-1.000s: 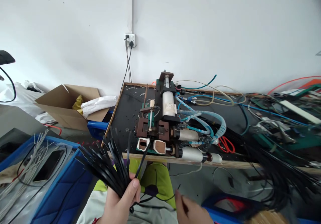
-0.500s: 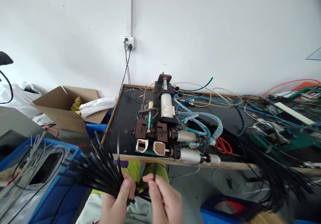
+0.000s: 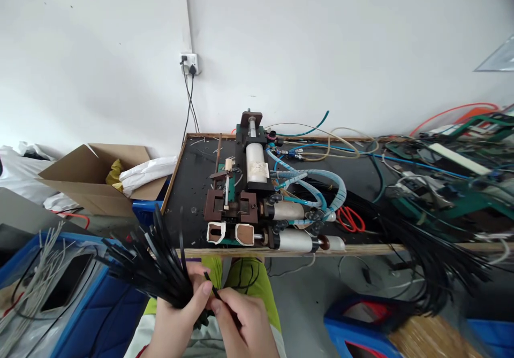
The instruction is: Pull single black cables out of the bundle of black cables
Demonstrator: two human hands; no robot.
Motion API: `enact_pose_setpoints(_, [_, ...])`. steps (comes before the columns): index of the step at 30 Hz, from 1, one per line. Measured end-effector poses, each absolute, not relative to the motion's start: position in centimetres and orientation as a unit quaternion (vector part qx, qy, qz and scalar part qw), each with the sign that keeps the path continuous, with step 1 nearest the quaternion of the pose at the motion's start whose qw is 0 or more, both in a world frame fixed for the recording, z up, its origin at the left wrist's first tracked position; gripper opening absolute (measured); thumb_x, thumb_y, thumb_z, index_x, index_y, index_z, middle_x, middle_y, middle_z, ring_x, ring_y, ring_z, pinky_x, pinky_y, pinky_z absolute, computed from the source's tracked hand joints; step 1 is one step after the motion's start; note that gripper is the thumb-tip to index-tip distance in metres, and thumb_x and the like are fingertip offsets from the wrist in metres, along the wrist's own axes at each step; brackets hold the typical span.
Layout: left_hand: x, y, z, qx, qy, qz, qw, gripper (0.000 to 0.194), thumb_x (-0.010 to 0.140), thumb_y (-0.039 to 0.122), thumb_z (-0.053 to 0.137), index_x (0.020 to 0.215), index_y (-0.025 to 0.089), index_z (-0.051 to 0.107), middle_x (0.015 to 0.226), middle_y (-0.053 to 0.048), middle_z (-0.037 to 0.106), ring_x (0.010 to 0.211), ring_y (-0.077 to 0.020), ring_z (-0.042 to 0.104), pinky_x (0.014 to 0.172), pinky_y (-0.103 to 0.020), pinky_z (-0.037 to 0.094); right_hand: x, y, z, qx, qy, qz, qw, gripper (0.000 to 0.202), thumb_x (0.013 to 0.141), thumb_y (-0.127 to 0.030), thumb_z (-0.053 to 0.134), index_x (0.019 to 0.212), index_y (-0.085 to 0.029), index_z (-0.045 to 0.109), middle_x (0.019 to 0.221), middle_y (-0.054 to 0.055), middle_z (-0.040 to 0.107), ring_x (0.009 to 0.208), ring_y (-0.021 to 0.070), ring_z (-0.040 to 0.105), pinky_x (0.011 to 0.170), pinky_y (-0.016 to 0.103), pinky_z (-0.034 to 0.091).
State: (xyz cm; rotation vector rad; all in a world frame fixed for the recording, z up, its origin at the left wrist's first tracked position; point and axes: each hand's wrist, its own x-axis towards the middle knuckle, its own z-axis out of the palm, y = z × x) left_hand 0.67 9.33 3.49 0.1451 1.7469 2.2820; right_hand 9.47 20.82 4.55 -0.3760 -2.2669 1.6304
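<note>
Your right hand (image 3: 249,320) has just moved in from the right to meet your left hand (image 3: 176,310) at the lower centre of the frame, its fingers pinching a single thin black cable (image 3: 212,286). Your left fingers grip a thick bundle of black flexible cables (image 3: 148,264), fanned toward the lower left. This brings the single cable close beside the bundle, both in front of the black-topped, wood-edged desk (image 3: 188,179)

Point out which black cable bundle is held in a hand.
The bundle at left, gripped by the left hand; the other bundle droops over the table's front edge, farther right, untouched.
</note>
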Motion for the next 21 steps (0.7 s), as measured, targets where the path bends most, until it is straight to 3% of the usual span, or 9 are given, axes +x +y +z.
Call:
enact_pose_setpoints(3, [0.3, 9.4, 3.8, 0.061, 0.631, 0.766, 0.104, 0.027, 0.076, 0.034, 0.093, 0.084, 0.019, 0.072, 0.062, 0.003, 0.059, 0.055, -0.0139, 0.054, 0.054, -0.025, 0.049, 9.8, 20.8, 4.5, -0.138, -0.794, 0.577, 0.131, 0.045, 0.103, -0.043, 0.052, 0.062, -0.023, 0.046, 0.053, -0.003, 0.044, 0.050, 0.0133, 0.045, 0.054, 0.029, 0.026])
enact_pose_setpoints(7, [0.1, 10.1, 4.8, 0.049, 0.581, 0.805, 0.108, 0.027, 0.081, 0.033, 0.089, 0.095, 0.020, 0.071, 0.057, 0.008, 0.050, 0.048, -0.0101, 0.044, 0.047, -0.021, 0.042, 10.1, 20.6, 3.5, -0.141, -0.687, 0.705, 0.101, 0.052, 0.104, -0.057, 0.049, 0.072, -0.020, 0.067, 0.052, 0.000, 0.056, 0.049, 0.0137, 0.053, 0.055, 0.027, 0.034])
enact_pose_setpoints(10, [0.1, 10.8, 5.8, 0.066, 0.531, 0.840, 0.090, 0.026, 0.091, 0.037, 0.081, 0.108, 0.021, 0.069, 0.055, 0.010, 0.045, 0.044, -0.0078, 0.037, 0.044, -0.019, 0.038, 9.2, 20.2, 2.8, -0.112, -0.458, 0.876, 0.097, 0.053, 0.101, -0.063, 0.056, 0.072, -0.020, 0.066, 0.043, -0.005, 0.047, 0.037, 0.0093, 0.036, 0.045, 0.025, 0.025])
enact_pose_setpoints(13, [0.1, 11.2, 6.5, 0.100, 0.491, 0.862, 0.076, 0.024, 0.102, 0.043, 0.065, 0.115, 0.023, 0.067, 0.052, 0.010, 0.042, 0.041, -0.0081, 0.031, 0.042, -0.018, 0.035, 7.6, 19.9, 3.2, -0.061, -0.233, 0.960, 0.141, 0.046, 0.097, -0.055, 0.069, 0.066, -0.022, 0.059, 0.036, -0.011, 0.033, 0.035, 0.0076, 0.017, 0.044, 0.024, 0.020])
enact_pose_setpoints(16, [0.0, 11.0, 6.9, 0.132, 0.484, 0.861, 0.082, 0.024, 0.105, 0.045, 0.059, 0.116, 0.025, 0.065, 0.052, 0.009, 0.046, 0.040, -0.0088, 0.034, 0.042, -0.018, 0.037, 6.3, 20.0, 4.1, -0.044, -0.126, 0.981, 0.141, 0.037, 0.095, -0.045, 0.074, 0.069, -0.021, 0.063, 0.036, -0.012, 0.027, 0.039, 0.0089, 0.012, 0.047, 0.024, 0.023])
enact_pose_setpoints(21, [-0.1, 10.3, 6.7, 0.154, 0.492, 0.849, 0.118, 0.018, 0.107, 0.041, 0.055, 0.115, 0.027, 0.063, 0.057, 0.007, 0.054, 0.040, -0.0085, 0.039, 0.042, -0.017, 0.037, 5.2, 20.1, 4.9, -0.053, -0.088, 0.984, 0.144, 0.033, 0.095, -0.042, 0.076, 0.071, -0.021, 0.065, 0.037, -0.012, 0.029, 0.042, 0.0104, 0.011, 0.049, 0.025, 0.024])
